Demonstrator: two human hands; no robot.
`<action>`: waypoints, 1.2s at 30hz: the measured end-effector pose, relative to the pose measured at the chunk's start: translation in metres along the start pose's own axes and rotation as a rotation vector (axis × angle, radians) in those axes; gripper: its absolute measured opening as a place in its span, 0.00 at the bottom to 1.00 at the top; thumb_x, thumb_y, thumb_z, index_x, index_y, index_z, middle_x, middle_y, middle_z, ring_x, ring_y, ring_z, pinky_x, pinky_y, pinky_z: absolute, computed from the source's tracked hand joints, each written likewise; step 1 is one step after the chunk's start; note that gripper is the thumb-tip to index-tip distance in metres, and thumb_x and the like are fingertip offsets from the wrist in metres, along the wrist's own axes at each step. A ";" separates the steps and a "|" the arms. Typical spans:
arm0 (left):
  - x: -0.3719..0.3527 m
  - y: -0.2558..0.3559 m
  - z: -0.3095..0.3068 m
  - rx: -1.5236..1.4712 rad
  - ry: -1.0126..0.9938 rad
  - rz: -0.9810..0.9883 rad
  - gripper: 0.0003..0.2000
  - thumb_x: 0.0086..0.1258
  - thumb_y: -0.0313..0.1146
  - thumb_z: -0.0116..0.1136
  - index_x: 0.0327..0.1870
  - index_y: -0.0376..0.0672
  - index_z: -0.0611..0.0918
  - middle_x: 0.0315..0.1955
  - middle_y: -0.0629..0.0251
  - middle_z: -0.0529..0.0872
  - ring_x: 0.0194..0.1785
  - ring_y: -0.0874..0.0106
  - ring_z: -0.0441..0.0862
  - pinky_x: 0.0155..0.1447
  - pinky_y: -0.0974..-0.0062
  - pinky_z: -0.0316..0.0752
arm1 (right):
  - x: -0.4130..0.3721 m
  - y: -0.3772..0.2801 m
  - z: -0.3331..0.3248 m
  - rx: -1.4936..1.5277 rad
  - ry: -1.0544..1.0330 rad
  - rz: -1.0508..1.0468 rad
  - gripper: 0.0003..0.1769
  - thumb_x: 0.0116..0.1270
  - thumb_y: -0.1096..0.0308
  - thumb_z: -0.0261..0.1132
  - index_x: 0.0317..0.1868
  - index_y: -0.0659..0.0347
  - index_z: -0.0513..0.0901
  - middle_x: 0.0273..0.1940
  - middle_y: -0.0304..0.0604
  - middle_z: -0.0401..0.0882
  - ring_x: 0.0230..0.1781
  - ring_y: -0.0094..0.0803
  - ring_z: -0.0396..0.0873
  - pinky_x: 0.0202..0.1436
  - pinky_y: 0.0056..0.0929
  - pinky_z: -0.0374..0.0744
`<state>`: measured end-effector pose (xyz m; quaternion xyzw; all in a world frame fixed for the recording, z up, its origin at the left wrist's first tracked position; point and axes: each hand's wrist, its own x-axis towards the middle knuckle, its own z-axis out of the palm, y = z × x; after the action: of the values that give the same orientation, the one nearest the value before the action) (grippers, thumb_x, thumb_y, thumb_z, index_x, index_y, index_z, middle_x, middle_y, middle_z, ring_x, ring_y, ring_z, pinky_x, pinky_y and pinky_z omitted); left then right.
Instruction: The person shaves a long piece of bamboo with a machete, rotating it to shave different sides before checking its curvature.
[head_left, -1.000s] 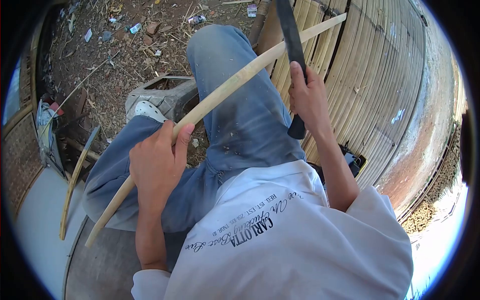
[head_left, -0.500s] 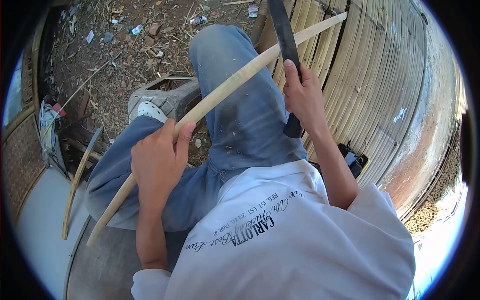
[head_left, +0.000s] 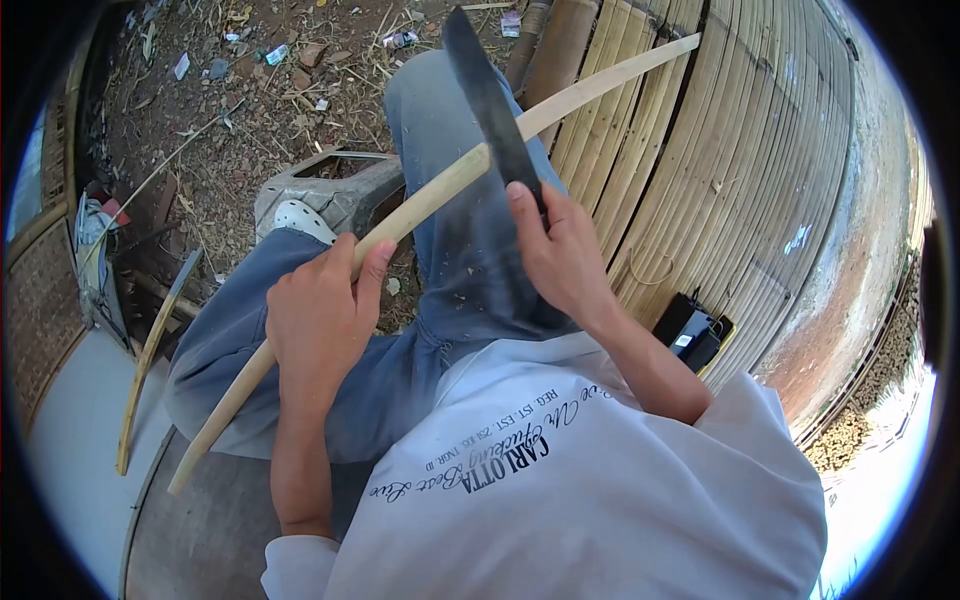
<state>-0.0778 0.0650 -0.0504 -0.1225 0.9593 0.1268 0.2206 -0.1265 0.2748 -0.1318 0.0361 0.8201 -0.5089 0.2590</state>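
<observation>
My left hand (head_left: 322, 325) is wrapped round a long, pale, slightly bent wooden stick (head_left: 430, 195), thumb along its upper side. The stick slants across my lap, from low on the left up to the bamboo slats on the right. In my right hand (head_left: 562, 245) is a dark-bladed machete (head_left: 487, 100), its handle mostly hidden by the fingers. The blade points up and to the left and crosses over the stick, overlapping it beyond my left hand. Fine shavings speckle my blue trousers (head_left: 455, 255) under the stick.
A bamboo slat platform (head_left: 740, 170) lies to the right, with a black device (head_left: 690, 330) on it. A worn stool-like block (head_left: 340, 190) stands near my foot. Another long strip (head_left: 150, 375) leans at the left. Litter dots the bare ground (head_left: 270, 110).
My right hand has moved left and down with the machete, so the blade now crosses the stick nearer my left hand. The left hand has barely moved.
</observation>
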 end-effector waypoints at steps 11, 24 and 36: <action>-0.003 0.003 -0.002 -0.001 -0.014 -0.011 0.23 0.76 0.52 0.49 0.30 0.38 0.77 0.17 0.52 0.78 0.25 0.48 0.77 0.31 0.54 0.67 | 0.019 -0.002 -0.017 0.090 -0.013 0.074 0.22 0.77 0.56 0.54 0.34 0.70 0.77 0.16 0.47 0.69 0.15 0.36 0.66 0.24 0.37 0.66; 0.002 0.007 -0.012 -0.037 -0.079 -0.062 0.25 0.77 0.53 0.46 0.29 0.37 0.78 0.16 0.53 0.79 0.25 0.49 0.77 0.32 0.55 0.68 | 0.005 0.001 -0.007 0.149 -0.134 0.057 0.24 0.77 0.53 0.54 0.33 0.68 0.76 0.18 0.40 0.70 0.18 0.26 0.70 0.25 0.33 0.69; 0.016 0.001 -0.049 -0.426 -0.438 -0.175 0.32 0.79 0.55 0.43 0.17 0.37 0.73 0.10 0.67 0.65 0.16 0.77 0.62 0.23 0.71 0.56 | 0.046 0.022 -0.062 0.479 0.160 0.215 0.24 0.77 0.47 0.53 0.30 0.58 0.70 0.16 0.29 0.62 0.11 0.15 0.61 0.12 0.20 0.62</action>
<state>-0.1110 0.0484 -0.0145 -0.2178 0.8266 0.3286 0.4016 -0.1833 0.3288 -0.1498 0.2233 0.6856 -0.6535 0.2300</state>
